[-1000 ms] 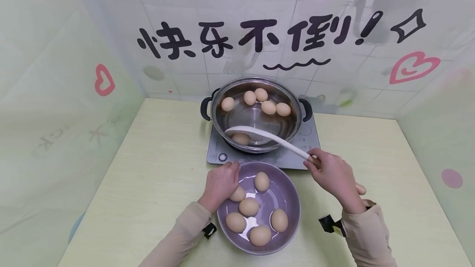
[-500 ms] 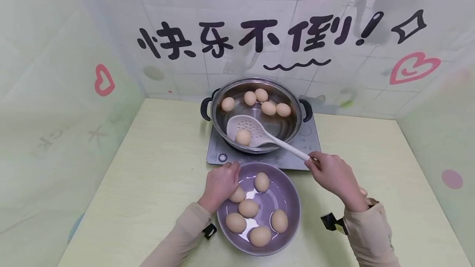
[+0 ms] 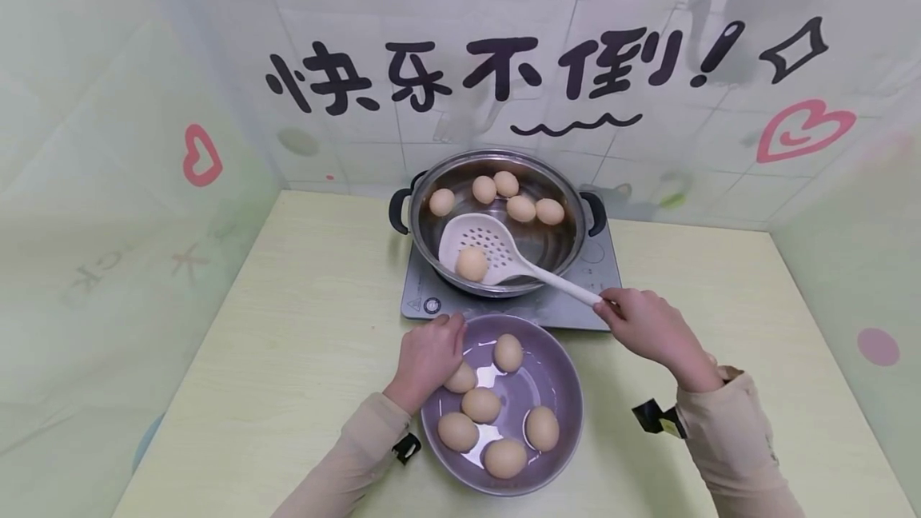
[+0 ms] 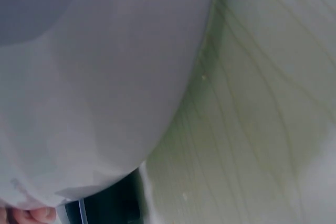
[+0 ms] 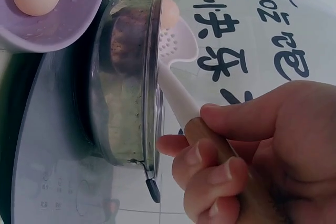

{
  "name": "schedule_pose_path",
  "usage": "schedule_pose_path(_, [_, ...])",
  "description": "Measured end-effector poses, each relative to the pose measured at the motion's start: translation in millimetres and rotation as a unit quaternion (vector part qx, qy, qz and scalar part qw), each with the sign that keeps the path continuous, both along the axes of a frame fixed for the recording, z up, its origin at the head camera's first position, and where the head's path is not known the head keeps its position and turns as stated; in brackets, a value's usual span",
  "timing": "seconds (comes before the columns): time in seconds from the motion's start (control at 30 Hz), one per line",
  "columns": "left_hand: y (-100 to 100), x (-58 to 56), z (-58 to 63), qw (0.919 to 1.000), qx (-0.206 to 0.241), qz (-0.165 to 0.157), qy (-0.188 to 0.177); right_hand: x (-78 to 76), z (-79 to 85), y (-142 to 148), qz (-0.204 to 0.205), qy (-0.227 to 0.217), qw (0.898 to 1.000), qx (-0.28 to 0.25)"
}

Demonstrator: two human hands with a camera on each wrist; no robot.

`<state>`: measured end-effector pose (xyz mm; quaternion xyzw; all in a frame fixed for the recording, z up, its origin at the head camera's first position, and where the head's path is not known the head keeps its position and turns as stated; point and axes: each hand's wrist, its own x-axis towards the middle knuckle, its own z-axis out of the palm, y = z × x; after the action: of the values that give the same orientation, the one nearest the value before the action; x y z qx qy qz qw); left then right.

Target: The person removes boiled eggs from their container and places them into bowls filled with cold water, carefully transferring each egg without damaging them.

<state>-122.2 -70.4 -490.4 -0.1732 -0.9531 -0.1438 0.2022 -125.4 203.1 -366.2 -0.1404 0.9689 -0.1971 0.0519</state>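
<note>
My right hand point(image 3: 651, 330) grips the wooden handle point(image 5: 218, 148) of a white slotted spoon point(image 3: 480, 240). One brown egg point(image 3: 472, 264) lies on the spoon's head, over the near left part of a steel pot point(image 3: 496, 290). Several more eggs point(image 3: 521, 209) sit along the far side inside that pot. At the upper left rim of a purple bowl point(image 3: 572, 390), my left hand point(image 3: 430, 354) holds on, its fingertips point(image 4: 39, 214) showing under the bowl in the left wrist view. Several eggs point(image 3: 506, 458) lie in the bowl, one partly covered by the left hand.
Under the pot is a flat grey induction cooker point(image 3: 576, 314). Black side handles point(image 3: 596, 214) stick out from the pot. The pale wooden table point(image 3: 302, 326) extends to both sides, with printed wall sheeting point(image 3: 460, 126) behind and at the sides.
The slotted spoon has come up from inside the pot and turned face up, with the egg now lifted on it. My right hand has shifted slightly right. The left hand stays put.
</note>
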Motion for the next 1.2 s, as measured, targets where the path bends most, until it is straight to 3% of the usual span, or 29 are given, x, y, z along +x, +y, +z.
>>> schedule_pose_path(0.77, [-0.3, 1.3, -1.1, 1.0, 0.0, 0.0, 0.001, -1.5, 3.4, 10.9, -0.004, -0.066, 0.998, -0.01])
schedule_pose_path(1.2, [-0.7, -0.5, -1.7, 0.9999, 0.004, -0.003, 0.012, 17.5, 11.8, 23.3, -0.007, -0.07, 0.997, -0.034])
